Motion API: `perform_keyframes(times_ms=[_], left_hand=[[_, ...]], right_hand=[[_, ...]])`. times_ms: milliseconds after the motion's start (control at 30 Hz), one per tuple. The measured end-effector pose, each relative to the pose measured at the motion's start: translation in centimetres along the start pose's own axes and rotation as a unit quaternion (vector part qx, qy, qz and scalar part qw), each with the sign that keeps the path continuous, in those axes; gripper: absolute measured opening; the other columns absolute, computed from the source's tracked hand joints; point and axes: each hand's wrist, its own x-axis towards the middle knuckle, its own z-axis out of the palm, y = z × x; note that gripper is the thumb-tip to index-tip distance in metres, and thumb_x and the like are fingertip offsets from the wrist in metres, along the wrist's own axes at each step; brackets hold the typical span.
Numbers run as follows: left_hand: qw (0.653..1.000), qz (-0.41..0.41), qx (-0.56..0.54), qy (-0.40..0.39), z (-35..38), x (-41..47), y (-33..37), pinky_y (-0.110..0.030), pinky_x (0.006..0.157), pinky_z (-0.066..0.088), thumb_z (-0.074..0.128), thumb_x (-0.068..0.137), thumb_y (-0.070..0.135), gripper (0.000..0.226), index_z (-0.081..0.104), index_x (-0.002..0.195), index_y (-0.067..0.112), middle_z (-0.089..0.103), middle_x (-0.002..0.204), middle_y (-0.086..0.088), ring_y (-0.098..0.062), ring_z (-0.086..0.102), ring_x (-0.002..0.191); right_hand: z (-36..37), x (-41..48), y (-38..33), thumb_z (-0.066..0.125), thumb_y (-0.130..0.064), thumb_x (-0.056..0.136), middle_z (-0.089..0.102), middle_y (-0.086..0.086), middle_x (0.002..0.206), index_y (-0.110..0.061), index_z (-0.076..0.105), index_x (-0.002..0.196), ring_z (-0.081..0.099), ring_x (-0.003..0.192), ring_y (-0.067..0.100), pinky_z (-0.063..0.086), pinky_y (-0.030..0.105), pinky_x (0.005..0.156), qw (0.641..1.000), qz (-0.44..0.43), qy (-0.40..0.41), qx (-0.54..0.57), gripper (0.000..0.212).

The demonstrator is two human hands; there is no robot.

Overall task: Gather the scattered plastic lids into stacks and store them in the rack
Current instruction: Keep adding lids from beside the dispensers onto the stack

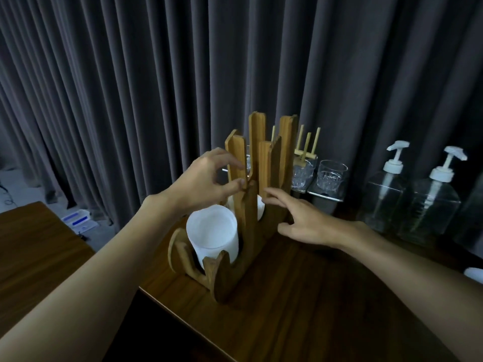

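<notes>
A wooden rack (pixel 251 226) with tall upright slats stands on the dark wooden table (pixel 313 296). A white stack of plastic lids (pixel 212 232) lies on its side in the rack's near cradle. Another white stack (pixel 260 209) shows partly behind the middle slat. My left hand (pixel 209 178) is at the rack's left upright, thumb and fingers pinching its edge. My right hand (pixel 303 218) rests against the rack's right side with fingers spread, fingertips touching a slat. Neither hand holds a lid.
Behind the rack stand two clear glasses (pixel 332 176) on a tray and a small bamboo stand (pixel 308 145). Two clear pump bottles (pixel 386 197) stand at the right. A grey curtain (pixel 130 87) hangs behind. The table's left edge drops to the floor.
</notes>
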Motion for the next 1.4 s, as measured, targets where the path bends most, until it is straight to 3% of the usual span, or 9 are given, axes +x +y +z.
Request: perform_keyframes(times_ms=[133, 300, 500, 667, 767, 867, 1000, 1100, 1400], left_hand=[[0.998, 0.06, 0.01, 0.025, 1.5, 0.1, 5.6, -0.027, 0.104, 0.041, 0.066, 0.093, 0.033, 0.027, 0.067, 0.118, 0.023, 0.059, 0.124, 0.009, -0.006, 0.051, 0.121], [0.989, 0.138, -0.046, -0.018, 7.1, -0.1, 14.0, -0.011, 0.089, 0.046, 0.067, 0.094, 0.021, 0.019, 0.069, 0.113, 0.016, 0.066, 0.109, 0.007, 0.0, 0.06, 0.102], [0.969, 0.147, -0.146, -0.134, 18.9, -1.5, 24.0, -0.014, 0.079, 0.049, 0.068, 0.094, 0.018, 0.012, 0.071, 0.105, 0.022, 0.066, 0.097, 0.011, -0.001, 0.062, 0.092], [0.94, 0.125, -0.24, -0.207, 29.0, -4.8, 31.7, -0.013, 0.074, 0.046, 0.07, 0.092, 0.013, 0.011, 0.073, 0.099, 0.021, 0.068, 0.092, 0.01, -0.004, 0.062, 0.084], [0.93, 0.102, -0.256, -0.244, 33.6, -7.4, 34.9, -0.01, 0.077, 0.046, 0.071, 0.092, 0.015, 0.016, 0.07, 0.107, 0.023, 0.063, 0.097, 0.014, 0.0, 0.061, 0.09], [0.922, 0.093, -0.279, -0.25, 36.9, -9.8, 37.2, -0.012, 0.078, 0.047, 0.07, 0.092, 0.013, 0.026, 0.065, 0.11, 0.03, 0.06, 0.104, 0.016, -0.003, 0.061, 0.093], [0.923, 0.073, -0.295, -0.235, 39.1, -11.8, 38.9, -0.01, 0.077, 0.045, 0.07, 0.092, 0.011, 0.035, 0.061, 0.119, 0.032, 0.057, 0.113, 0.012, -0.006, 0.059, 0.095], [0.921, 0.069, -0.314, -0.221, 39.5, -12.4, 39.2, -0.011, 0.079, 0.044, 0.07, 0.091, 0.009, 0.041, 0.059, 0.126, 0.027, 0.056, 0.115, 0.011, -0.01, 0.058, 0.097], [0.912, 0.12, -0.304, -0.249, 39.2, -13.1, 39.2, -0.015, 0.09, 0.043, 0.065, 0.083, 0.019, 0.067, 0.035, 0.134, 0.05, 0.05, 0.124, 0.016, -0.011, 0.052, 0.115]], right_hand=[[-1.4, -4.3, 0.8, 0.064, -0.031, 0.096, 0.047, -0.015, 0.148, -0.04, 0.024, 0.153, 0.04, 0.14, 0.007, 0.034, 0.041, 0.118, 0.999, 0.012, 0.037, -0.017, 0.07], [-3.8, -13.3, 3.2, 0.062, -0.04, 0.096, 0.058, -0.009, 0.135, -0.03, 0.043, 0.146, 0.053, 0.126, 0.004, 0.045, 0.038, 0.109, 0.995, 0.052, 0.068, -0.045, 0.054], [-6.4, -29.1, 9.1, 0.062, -0.038, 0.097, 0.062, -0.018, 0.115, -0.023, 0.062, 0.13, 0.057, 0.103, -0.006, 0.045, 0.016, 0.091, 0.977, 0.13, 0.123, -0.115, 0.036], [-7.6, -43.0, 13.8, 0.068, -0.027, 0.094, 0.072, -0.01, 0.107, -0.019, 0.071, 0.112, 0.064, 0.098, 0.002, 0.05, 0.025, 0.089, 0.946, 0.213, 0.215, -0.119, 0.02], [-7.2, -49.1, 14.4, 0.069, -0.035, 0.091, 0.069, -0.012, 0.111, -0.022, 0.067, 0.12, 0.063, 0.096, 0.0, 0.052, 0.028, 0.089, 0.933, 0.265, 0.224, -0.091, 0.031], [-6.4, -53.2, 14.2, 0.06, -0.069, 0.079, 0.065, -0.012, 0.118, -0.03, 0.059, 0.13, 0.061, 0.107, 0.009, 0.051, 0.04, 0.093, 0.931, 0.288, 0.188, -0.123, 0.064], [-4.6, -55.6, 14.2, 0.06, -0.082, 0.07, 0.042, -0.021, 0.146, -0.045, 0.033, 0.144, 0.038, 0.134, 0.009, 0.029, 0.045, 0.113, 0.914, 0.334, 0.102, -0.206, 0.087], [-3.5, -56.0, 14.5, 0.058, -0.084, 0.068, 0.042, -0.021, 0.144, -0.049, 0.028, 0.142, 0.034, 0.135, 0.011, 0.019, 0.046, 0.116, 0.911, 0.341, 0.097, -0.212, 0.088], [-3.1, -55.2, 14.8, 0.064, -0.066, 0.081, 0.038, -0.017, 0.143, -0.043, 0.03, 0.146, 0.029, 0.136, 0.011, 0.013, 0.04, 0.115, 0.916, 0.327, 0.167, -0.164, 0.077]])
